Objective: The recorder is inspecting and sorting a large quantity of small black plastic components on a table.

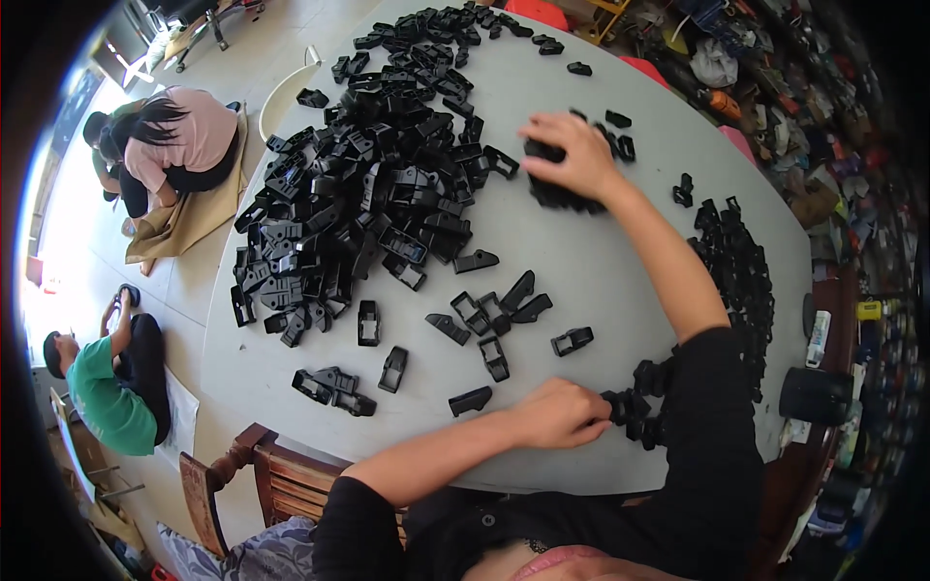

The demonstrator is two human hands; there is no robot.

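Dozens of small black plastic housings [387, 174], hollow and wedge-shaped, lie heaped on the left and far part of a grey table [542, 320]. Stretched out to the far right, my right hand [581, 160] curves its fingers and thumb round a cluster of black plastic parts [557, 198], smeared by motion. Close to my body, my left hand [562, 413] is closed, its fingertips against a small group of black parts [639, 412]. Whatever its fingers hold is hidden. Loose housings [494, 356] lie between my left hand and the heap.
Smaller black parts [731, 281] form a long pile along the table's right side. A wooden chair [262, 474] stands at the near left. Two people [179, 140] crouch on the floor at left, with another person in green [116, 397] nearer. Cluttered goods [852, 194] line the right.
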